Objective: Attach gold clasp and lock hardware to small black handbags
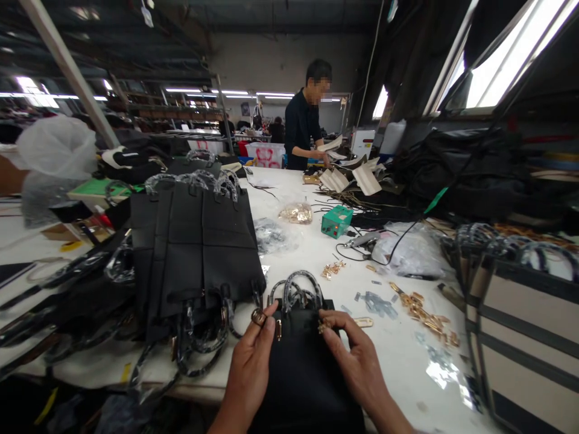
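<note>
A black handbag (307, 367) stands before me at the table's front edge, its looped handles (302, 288) wrapped in clear film. A narrow gold-coloured metal fitting (278, 329) sits on its upper left front. My left hand (251, 355) is closed at the bag's left edge, thumb and index finger together; a dark shiny loop (258, 317) shows at the index finger, and what the fingertips hold is unclear. Over the bag's upper right, my right hand (357, 355) pinches small gold-coloured metal pieces (322, 326) between thumb and index finger.
Black bags (194, 241) are stacked at left. Loose gold fittings (420, 310), grey metal plates (379, 304) and a green box with a knob (337, 221) lie on the table (289, 247). Beige-and-black bags (529, 325) stand at right. A person (305, 123) handles pale pieces across the table.
</note>
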A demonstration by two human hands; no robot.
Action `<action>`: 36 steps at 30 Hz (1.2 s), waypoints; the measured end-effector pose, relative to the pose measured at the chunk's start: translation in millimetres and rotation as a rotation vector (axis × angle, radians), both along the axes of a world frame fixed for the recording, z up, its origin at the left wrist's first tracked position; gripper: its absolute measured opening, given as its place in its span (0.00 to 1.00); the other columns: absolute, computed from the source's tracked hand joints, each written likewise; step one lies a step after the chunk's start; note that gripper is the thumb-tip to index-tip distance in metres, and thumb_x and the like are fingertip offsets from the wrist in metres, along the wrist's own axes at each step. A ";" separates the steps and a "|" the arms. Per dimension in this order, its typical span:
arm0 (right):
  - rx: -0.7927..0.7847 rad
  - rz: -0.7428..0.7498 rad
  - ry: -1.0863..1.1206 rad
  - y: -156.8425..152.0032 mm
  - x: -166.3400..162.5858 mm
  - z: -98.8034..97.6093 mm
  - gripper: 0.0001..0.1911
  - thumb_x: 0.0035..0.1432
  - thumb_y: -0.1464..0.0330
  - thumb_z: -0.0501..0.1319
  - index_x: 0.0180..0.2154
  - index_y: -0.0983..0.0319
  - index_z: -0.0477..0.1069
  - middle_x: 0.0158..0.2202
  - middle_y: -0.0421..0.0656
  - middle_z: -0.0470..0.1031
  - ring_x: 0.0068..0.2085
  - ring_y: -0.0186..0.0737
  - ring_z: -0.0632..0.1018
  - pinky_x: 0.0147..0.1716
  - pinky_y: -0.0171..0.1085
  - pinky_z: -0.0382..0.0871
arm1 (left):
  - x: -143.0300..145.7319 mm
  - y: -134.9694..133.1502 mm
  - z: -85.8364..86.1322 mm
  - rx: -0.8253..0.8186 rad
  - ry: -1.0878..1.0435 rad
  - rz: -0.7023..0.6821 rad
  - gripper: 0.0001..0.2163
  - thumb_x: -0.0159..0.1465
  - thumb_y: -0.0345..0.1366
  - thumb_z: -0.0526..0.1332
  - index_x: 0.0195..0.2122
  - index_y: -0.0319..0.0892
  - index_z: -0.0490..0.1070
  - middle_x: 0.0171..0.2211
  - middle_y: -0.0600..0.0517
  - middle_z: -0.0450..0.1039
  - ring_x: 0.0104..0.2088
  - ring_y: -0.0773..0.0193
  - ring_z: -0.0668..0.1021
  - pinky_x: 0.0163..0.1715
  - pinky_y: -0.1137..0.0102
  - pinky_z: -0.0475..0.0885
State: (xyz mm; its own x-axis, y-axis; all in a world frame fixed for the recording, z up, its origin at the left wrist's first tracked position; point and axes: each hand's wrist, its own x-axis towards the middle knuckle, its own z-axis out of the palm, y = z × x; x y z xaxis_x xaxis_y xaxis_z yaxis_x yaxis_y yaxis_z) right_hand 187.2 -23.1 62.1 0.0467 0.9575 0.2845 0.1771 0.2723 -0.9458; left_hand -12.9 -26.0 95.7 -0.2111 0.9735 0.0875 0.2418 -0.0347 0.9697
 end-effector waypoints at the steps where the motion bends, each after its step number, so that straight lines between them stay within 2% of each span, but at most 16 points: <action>1: -0.027 0.018 -0.003 0.6 3.7 1.2 0.11 0.62 0.58 0.61 0.39 0.58 0.75 0.46 0.45 0.78 0.49 0.48 0.77 0.52 0.43 0.69 | 4.2 -2.5 2.8 -0.047 -0.119 0.018 0.20 0.66 0.46 0.59 0.57 0.48 0.71 0.59 0.48 0.71 0.63 0.54 0.67 0.64 0.57 0.58; 3: -0.065 0.078 -0.017 1.4 9.3 4.5 0.12 0.62 0.57 0.61 0.40 0.58 0.76 0.41 0.43 0.80 0.45 0.46 0.78 0.46 0.40 0.71 | 11.8 -4.9 8.0 -0.143 -0.308 0.038 0.24 0.62 0.44 0.65 0.58 0.47 0.68 0.57 0.47 0.73 0.60 0.54 0.71 0.60 0.60 0.64; 5: -0.074 0.151 -0.040 1.8 13.1 8.1 0.12 0.62 0.58 0.61 0.39 0.58 0.77 0.39 0.42 0.80 0.42 0.44 0.79 0.44 0.38 0.71 | 16.8 -3.9 12.2 -0.262 -0.461 0.009 0.24 0.59 0.43 0.68 0.56 0.43 0.70 0.51 0.46 0.77 0.54 0.53 0.77 0.54 0.62 0.71; 10: -0.070 0.241 -0.098 5.3 26.7 16.2 0.10 0.62 0.60 0.62 0.40 0.57 0.78 0.39 0.40 0.80 0.43 0.43 0.79 0.45 0.37 0.71 | 19.0 3.2 14.9 -0.611 -0.812 -0.118 0.19 0.60 0.47 0.65 0.46 0.38 0.76 0.37 0.43 0.82 0.41 0.48 0.83 0.41 0.58 0.78; 12: -0.050 0.242 -0.138 9.0 35.3 17.9 0.10 0.62 0.61 0.62 0.41 0.56 0.78 0.40 0.40 0.80 0.42 0.42 0.79 0.44 0.38 0.71 | 18.2 4.6 10.6 -0.624 -0.838 -0.155 0.19 0.60 0.45 0.66 0.47 0.38 0.76 0.36 0.44 0.82 0.40 0.49 0.83 0.41 0.58 0.78; 15: -0.010 0.258 -0.226 15.5 46.2 16.7 0.10 0.61 0.61 0.63 0.43 0.55 0.78 0.38 0.41 0.80 0.40 0.42 0.79 0.42 0.39 0.71 | 17.4 5.4 0.8 -0.557 -0.748 -0.179 0.18 0.58 0.41 0.68 0.48 0.39 0.75 0.36 0.46 0.82 0.39 0.52 0.83 0.43 0.61 0.77; 18: 0.022 0.285 -0.274 19.7 50.5 11.5 0.11 0.62 0.62 0.62 0.45 0.54 0.78 0.40 0.42 0.79 0.41 0.42 0.78 0.43 0.40 0.72 | 18.2 6.5 -5.0 -0.523 -0.707 -0.174 0.18 0.58 0.41 0.69 0.49 0.41 0.75 0.39 0.47 0.82 0.40 0.54 0.83 0.45 0.63 0.76; 21: 0.039 0.288 -0.270 22.1 49.8 5.5 0.12 0.62 0.63 0.62 0.47 0.53 0.78 0.40 0.43 0.78 0.43 0.43 0.78 0.45 0.42 0.72 | 19.0 9.1 -3.7 -0.611 -0.853 -0.243 0.19 0.60 0.45 0.65 0.50 0.41 0.75 0.38 0.46 0.82 0.40 0.52 0.83 0.44 0.60 0.77; 24: 0.035 0.260 -0.251 24.7 47.9 1.3 0.12 0.62 0.62 0.62 0.48 0.52 0.78 0.39 0.43 0.77 0.41 0.42 0.78 0.43 0.42 0.73 | 17.3 12.7 -2.1 -0.780 -1.022 -0.385 0.23 0.62 0.52 0.60 0.49 0.38 0.76 0.37 0.43 0.82 0.41 0.48 0.83 0.45 0.55 0.76; 26: 0.026 0.249 -0.254 26.4 46.7 0.4 0.12 0.62 0.62 0.62 0.48 0.52 0.78 0.37 0.42 0.76 0.40 0.41 0.78 0.41 0.41 0.73 | 14.7 15.1 -4.0 -0.816 -1.079 -0.437 0.25 0.62 0.53 0.59 0.49 0.37 0.76 0.37 0.42 0.82 0.41 0.46 0.83 0.46 0.53 0.75; 36: 0.075 0.236 -0.439 29.7 31.7 1.5 0.11 0.64 0.66 0.61 0.47 0.52 0.77 0.39 0.41 0.77 0.41 0.40 0.77 0.43 0.39 0.71 | 8.2 23.0 -22.1 -0.847 -1.212 -0.445 0.26 0.63 0.52 0.59 0.53 0.36 0.73 0.41 0.40 0.81 0.44 0.45 0.82 0.51 0.53 0.72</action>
State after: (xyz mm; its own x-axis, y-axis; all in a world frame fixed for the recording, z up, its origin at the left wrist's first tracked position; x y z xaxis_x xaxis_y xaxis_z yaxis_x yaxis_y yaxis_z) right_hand 218.9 6.5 63.6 -0.3082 0.9037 0.2972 0.4791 0.4173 -0.7722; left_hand -4.7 -3.0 73.6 0.5661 0.6490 -0.5083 -0.5587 0.7554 0.3422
